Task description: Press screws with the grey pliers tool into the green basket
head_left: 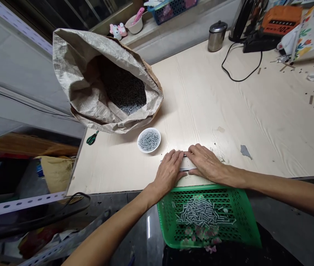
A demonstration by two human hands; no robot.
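- The left hand [168,170] lies palm down on the pale wooden table [228,111], at about 6 o'clock of the picture's middle, fingers stretched forward and close together.
- The right hand [205,162] lies flat just to its right, at about 5 o'clock, its fingertips meeting those of the left hand.
- Both hands press on a thin flat strip [187,169], light grey, which lies across the table's near edge; only a short piece of it shows between and below the fingers. Neither hand is clenched; whether the fingers curl round the strip or only rest on it cannot be told.
- A small white dish [149,140] full of little silvery metal pieces stands near the left hand, at about 11 o'clock from it, apart from the fingers.
- A green plastic basket [228,232] with a perforated wall sits just below the table edge, at 6 o'clock from the hands; a heap of the same silvery pieces [201,214] lies in it.
- A large woven sack [96,92], open and slumped on its side, rests on the table's far left corner at 11 o'clock; dark small parts fill its mouth.
- Green-handled scissors [92,138] lie at the table's left edge, just under the sack.
- At 1 o'clock, well apart from the hands, stand a steel lidded cup [217,36] and a black cable [242,75].
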